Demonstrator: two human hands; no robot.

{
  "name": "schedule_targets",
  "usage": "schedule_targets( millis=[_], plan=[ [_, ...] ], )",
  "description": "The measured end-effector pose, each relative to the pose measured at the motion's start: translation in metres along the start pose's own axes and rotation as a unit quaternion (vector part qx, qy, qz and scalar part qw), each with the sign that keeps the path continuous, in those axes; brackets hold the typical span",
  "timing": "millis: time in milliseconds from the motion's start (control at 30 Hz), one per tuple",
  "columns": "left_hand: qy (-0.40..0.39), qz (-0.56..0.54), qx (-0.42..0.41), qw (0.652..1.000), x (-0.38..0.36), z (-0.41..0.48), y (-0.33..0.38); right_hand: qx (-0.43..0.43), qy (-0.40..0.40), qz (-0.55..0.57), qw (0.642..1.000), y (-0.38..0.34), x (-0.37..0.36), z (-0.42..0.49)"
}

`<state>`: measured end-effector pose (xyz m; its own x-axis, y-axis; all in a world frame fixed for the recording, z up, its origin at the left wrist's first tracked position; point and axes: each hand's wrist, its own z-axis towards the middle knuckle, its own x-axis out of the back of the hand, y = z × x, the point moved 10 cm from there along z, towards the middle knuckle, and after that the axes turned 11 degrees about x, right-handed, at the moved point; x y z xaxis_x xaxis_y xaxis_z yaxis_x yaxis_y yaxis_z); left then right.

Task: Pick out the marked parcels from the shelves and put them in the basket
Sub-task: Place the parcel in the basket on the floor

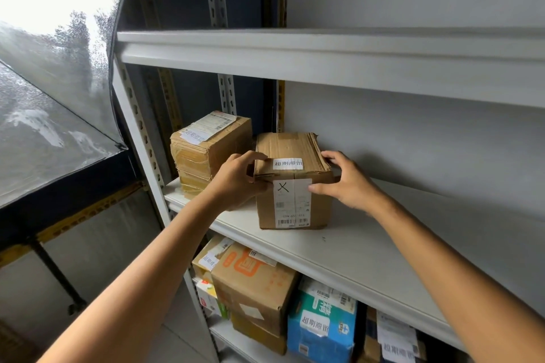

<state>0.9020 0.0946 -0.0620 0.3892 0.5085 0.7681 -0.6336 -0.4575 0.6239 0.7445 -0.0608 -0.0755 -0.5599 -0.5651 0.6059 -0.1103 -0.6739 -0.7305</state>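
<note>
A brown cardboard parcel [292, 186] stands near the front edge of the middle shelf [368, 242]. Its front label bears a black X. My left hand [239, 180] grips its left top corner, and my right hand [345, 180] presses its right side, thumb on the front label. Both hands touch the parcel, which still rests on the shelf. Behind it to the left sits a second taped brown parcel [206, 150] with no mark that I can see. No basket is in view.
The shelf below holds several parcels: an orange-printed brown box [253, 289], a blue and green box [321, 327], others at the right. An upper shelf [324, 53] overhangs. A wet window [44, 82] and a dark rail are at the left.
</note>
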Motion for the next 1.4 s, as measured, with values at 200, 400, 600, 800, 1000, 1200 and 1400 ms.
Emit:
schedule_targets(
  millis=[200, 400, 600, 800, 1000, 1200, 1400],
  plan=[
    [-0.015, -0.074, -0.011, 0.997, -0.006, -0.006, 0.002, 0.012, 0.025, 0.016, 0.999, 0.004, 0.004, -0.008],
    [-0.054, -0.176, -0.011, 0.983, -0.016, -0.017, 0.009, 0.023, 0.058, 0.024, 0.998, -0.001, 0.021, -0.031],
    [-0.077, -0.221, -0.061, 0.970, -0.022, -0.028, 0.043, 0.019, 0.129, -0.005, 0.991, -0.010, 0.056, -0.071],
    [-0.127, -0.205, -0.143, 0.960, -0.053, -0.046, 0.101, -0.031, 0.223, -0.058, 0.973, -0.012, 0.100, -0.147],
    [-0.207, -0.233, -0.223, 0.924, -0.101, -0.091, 0.173, -0.093, 0.305, -0.104, 0.942, -0.019, 0.146, -0.250],
    [-0.275, -0.262, -0.284, 0.880, -0.147, -0.163, 0.253, -0.155, 0.386, -0.136, 0.899, -0.031, 0.195, -0.369],
    [-0.316, -0.260, -0.336, 0.848, -0.175, -0.252, 0.334, -0.194, 0.439, -0.142, 0.865, -0.062, 0.239, -0.487]
  ],
)
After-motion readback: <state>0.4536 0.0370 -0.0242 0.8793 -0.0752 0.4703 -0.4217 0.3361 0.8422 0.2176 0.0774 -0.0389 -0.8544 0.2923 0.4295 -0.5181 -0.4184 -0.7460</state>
